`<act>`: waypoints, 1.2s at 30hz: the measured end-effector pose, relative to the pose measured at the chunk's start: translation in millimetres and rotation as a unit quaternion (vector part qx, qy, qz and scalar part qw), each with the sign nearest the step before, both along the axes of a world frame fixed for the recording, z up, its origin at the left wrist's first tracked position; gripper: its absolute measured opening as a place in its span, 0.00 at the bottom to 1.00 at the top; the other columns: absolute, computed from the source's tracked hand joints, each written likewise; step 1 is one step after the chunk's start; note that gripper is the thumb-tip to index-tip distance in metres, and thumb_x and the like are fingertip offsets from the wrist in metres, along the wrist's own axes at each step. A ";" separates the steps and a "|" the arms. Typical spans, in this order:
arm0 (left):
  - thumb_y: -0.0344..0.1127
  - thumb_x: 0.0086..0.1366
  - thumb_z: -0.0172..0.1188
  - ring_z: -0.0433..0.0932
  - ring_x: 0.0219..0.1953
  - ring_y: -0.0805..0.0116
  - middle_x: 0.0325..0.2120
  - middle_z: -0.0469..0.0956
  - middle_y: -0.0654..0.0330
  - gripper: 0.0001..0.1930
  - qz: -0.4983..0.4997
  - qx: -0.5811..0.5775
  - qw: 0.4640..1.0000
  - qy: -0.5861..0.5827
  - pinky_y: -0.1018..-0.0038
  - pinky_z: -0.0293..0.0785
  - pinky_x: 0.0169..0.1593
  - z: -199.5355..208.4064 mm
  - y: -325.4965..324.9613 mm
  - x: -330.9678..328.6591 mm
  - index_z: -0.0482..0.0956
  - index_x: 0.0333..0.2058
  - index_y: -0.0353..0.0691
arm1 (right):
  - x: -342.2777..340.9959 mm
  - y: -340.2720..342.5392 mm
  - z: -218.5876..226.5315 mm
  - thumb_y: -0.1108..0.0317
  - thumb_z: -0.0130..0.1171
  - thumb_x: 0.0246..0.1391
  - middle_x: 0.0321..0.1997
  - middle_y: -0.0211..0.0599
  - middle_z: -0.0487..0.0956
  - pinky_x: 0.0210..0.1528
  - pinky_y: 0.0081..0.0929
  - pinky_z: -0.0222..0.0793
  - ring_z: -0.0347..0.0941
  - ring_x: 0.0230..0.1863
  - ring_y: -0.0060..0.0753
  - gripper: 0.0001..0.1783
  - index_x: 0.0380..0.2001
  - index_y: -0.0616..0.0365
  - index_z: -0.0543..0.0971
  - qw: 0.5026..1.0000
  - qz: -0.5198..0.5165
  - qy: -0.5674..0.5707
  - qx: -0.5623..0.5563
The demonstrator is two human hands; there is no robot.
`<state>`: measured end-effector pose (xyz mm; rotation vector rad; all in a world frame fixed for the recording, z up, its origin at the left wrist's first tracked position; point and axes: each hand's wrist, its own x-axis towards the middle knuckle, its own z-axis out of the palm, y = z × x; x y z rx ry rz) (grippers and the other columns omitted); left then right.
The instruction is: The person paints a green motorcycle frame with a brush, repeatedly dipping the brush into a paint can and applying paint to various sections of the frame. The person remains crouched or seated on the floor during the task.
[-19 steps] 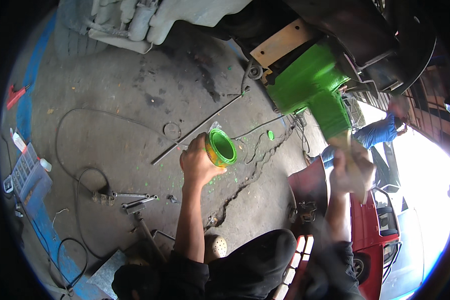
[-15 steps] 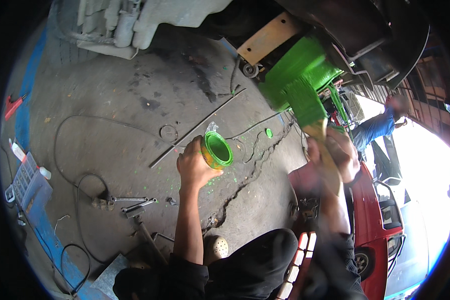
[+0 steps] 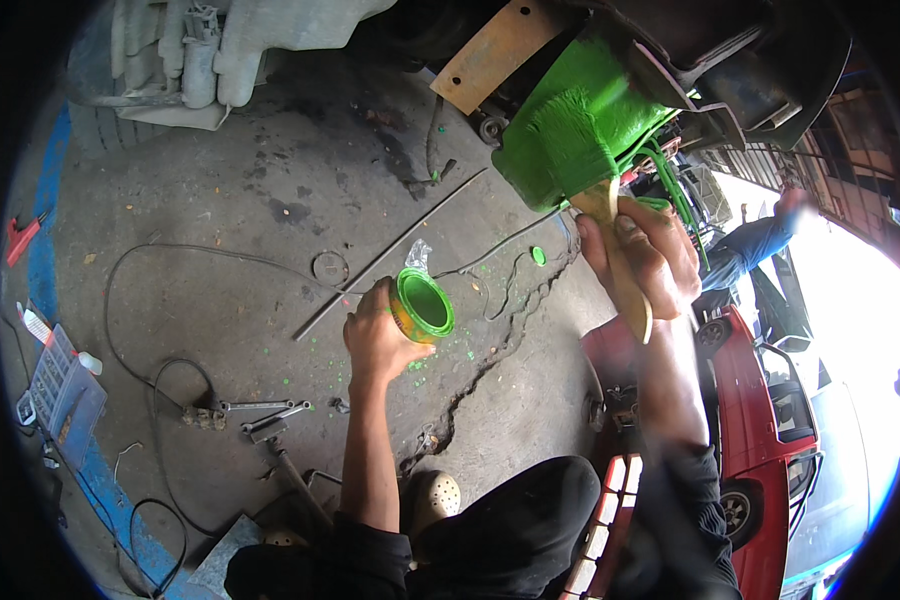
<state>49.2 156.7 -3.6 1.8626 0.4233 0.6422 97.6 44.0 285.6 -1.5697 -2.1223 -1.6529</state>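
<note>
My left hand (image 3: 375,340) is wrapped round an open paint can (image 3: 425,303), whose rim and inside are coated in green paint. Between the fingers of my right hand (image 3: 655,260) is the wooden handle of a paintbrush (image 3: 625,285). The bristles are covered in green and press against a green-painted metal part (image 3: 560,120) under a vehicle body. Wet-looking brush strokes show on that part around the bristles. A flat tan metal plate (image 3: 495,60) with holes adjoins the painted part.
A thin rod (image 3: 390,255), cables and wrenches (image 3: 260,405) lie on the cracked concrete floor. A compartment box (image 3: 65,385) and red clamp (image 3: 22,238) are at the left. A red vehicle (image 3: 760,400) stands at the right; beyond it is a person in blue trousers (image 3: 755,248).
My right hand has moved up and slightly left, bringing the brush higher on the green part. My left hand still holds the can, shifted slightly left and down in the picture.
</note>
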 end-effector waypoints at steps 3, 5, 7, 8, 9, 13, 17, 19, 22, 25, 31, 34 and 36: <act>0.40 0.25 0.82 0.76 0.52 0.56 0.50 0.75 0.56 0.53 0.023 0.030 0.999 -0.013 0.53 0.72 0.51 -9.8 -1.4 4.7 0.65 0.56 0.43 | -3.0 -10.2 -0.6 0.75 0.76 0.38 0.27 0.43 0.80 0.23 0.28 0.74 0.78 0.24 0.36 0.19 0.29 0.62 0.74 1.000 -0.017 -0.006 0.006; 0.40 0.25 0.82 0.76 0.52 0.56 0.50 0.75 0.57 0.53 0.025 0.031 0.999 -0.007 0.53 0.71 0.52 -13.4 1.3 4.5 0.65 0.56 0.43 | -2.6 -14.2 -3.9 0.74 0.77 0.38 0.27 0.43 0.80 0.23 0.28 0.74 0.78 0.23 0.36 0.19 0.29 0.62 0.74 1.000 -0.017 -0.002 0.009; 0.39 0.25 0.82 0.76 0.52 0.56 0.50 0.75 0.57 0.53 0.026 0.032 0.999 -0.002 0.53 0.71 0.52 -15.0 3.8 4.0 0.65 0.56 0.44 | -3.1 -19.2 -5.0 0.74 0.77 0.38 0.27 0.43 0.80 0.22 0.28 0.73 0.77 0.22 0.37 0.20 0.30 0.61 0.74 1.000 -0.020 -0.001 0.005; 0.39 0.25 0.82 0.76 0.52 0.56 0.50 0.75 0.57 0.53 0.026 0.032 0.999 -0.001 0.53 0.71 0.52 -15.0 4.9 3.5 0.65 0.55 0.44 | -2.7 -20.7 -5.1 0.74 0.77 0.38 0.27 0.43 0.80 0.22 0.28 0.72 0.77 0.22 0.37 0.20 0.30 0.61 0.73 1.000 -0.016 0.001 0.002; 0.39 0.25 0.82 0.76 0.52 0.56 0.50 0.75 0.57 0.53 0.027 0.032 0.999 0.001 0.53 0.71 0.52 -14.6 6.4 2.9 0.65 0.55 0.44 | -2.7 -22.3 -5.4 0.74 0.77 0.38 0.27 0.43 0.80 0.22 0.28 0.72 0.77 0.22 0.37 0.20 0.30 0.61 0.73 1.000 -0.011 0.003 0.000; 0.36 0.24 0.83 0.74 0.53 0.51 0.50 0.75 0.51 0.54 0.005 0.007 1.000 -0.006 0.58 0.71 0.55 -5.9 -2.9 5.9 0.65 0.56 0.38 | -18.3 -42.5 0.7 0.74 0.77 0.38 0.30 0.42 0.79 0.25 0.32 0.73 0.78 0.25 0.39 0.24 0.36 0.59 0.72 0.997 -0.069 0.013 -0.026; 0.39 0.25 0.82 0.76 0.51 0.56 0.49 0.76 0.57 0.52 0.026 0.026 0.999 -0.017 0.54 0.72 0.51 -18.4 2.7 7.1 0.66 0.54 0.44 | -33.5 -48.4 -5.8 0.75 0.76 0.39 0.33 0.42 0.78 0.28 0.34 0.75 0.78 0.29 0.41 0.26 0.39 0.58 0.70 0.994 -0.093 0.040 -0.044; 0.37 0.24 0.82 0.75 0.52 0.53 0.49 0.75 0.54 0.53 0.016 0.014 1.000 -0.015 0.56 0.71 0.53 -15.2 0.8 7.2 0.66 0.55 0.41 | -33.8 -50.0 -7.1 0.73 0.76 0.39 0.31 0.42 0.79 0.26 0.32 0.75 0.78 0.26 0.39 0.25 0.38 0.58 0.71 0.995 -0.080 0.030 -0.056; 0.35 0.23 0.83 0.72 0.55 0.48 0.51 0.74 0.49 0.55 -0.001 -0.007 1.000 0.001 0.59 0.70 0.58 -6.6 -1.5 4.5 0.65 0.56 0.36 | -26.1 -34.2 -13.4 0.71 0.77 0.39 0.27 0.41 0.79 0.22 0.29 0.74 0.77 0.23 0.34 0.22 0.34 0.59 0.73 0.996 -0.050 0.040 -0.063; 0.36 0.23 0.83 0.74 0.53 0.51 0.50 0.75 0.51 0.53 0.007 0.003 1.000 0.000 0.58 0.71 0.55 -7.5 0.3 2.8 0.66 0.55 0.38 | -6.5 -9.9 -21.0 0.71 0.78 0.37 0.27 0.40 0.79 0.21 0.25 0.71 0.76 0.22 0.30 0.21 0.30 0.60 0.74 0.997 -0.005 0.031 -0.066; 0.39 0.24 0.82 0.78 0.49 0.55 0.47 0.77 0.56 0.50 0.024 0.038 0.998 -0.042 0.55 0.74 0.48 -14.7 -1.6 5.5 0.68 0.52 0.43 | 6.9 1.0 -22.3 0.72 0.78 0.35 0.28 0.40 0.80 0.19 0.24 0.69 0.75 0.22 0.29 0.20 0.28 0.59 0.74 0.999 -0.021 0.005 -0.042; 0.39 0.23 0.83 0.78 0.48 0.56 0.45 0.78 0.57 0.50 -0.001 0.026 0.999 -0.040 0.57 0.75 0.48 -10.2 -3.7 8.7 0.68 0.52 0.43 | 4.2 -14.0 -12.4 0.73 0.77 0.37 0.26 0.40 0.79 0.19 0.24 0.69 0.75 0.22 0.29 0.19 0.28 0.60 0.74 0.999 -0.023 -0.004 -0.049; 0.35 0.23 0.83 0.75 0.51 0.51 0.48 0.76 0.52 0.52 0.000 0.005 1.000 -0.017 0.59 0.72 0.53 -9.0 5.1 3.6 0.67 0.53 0.39 | 1.1 -15.7 -17.2 0.74 0.76 0.38 0.25 0.40 0.79 0.19 0.24 0.69 0.75 0.21 0.29 0.19 0.29 0.61 0.74 0.999 -0.017 0.010 -0.044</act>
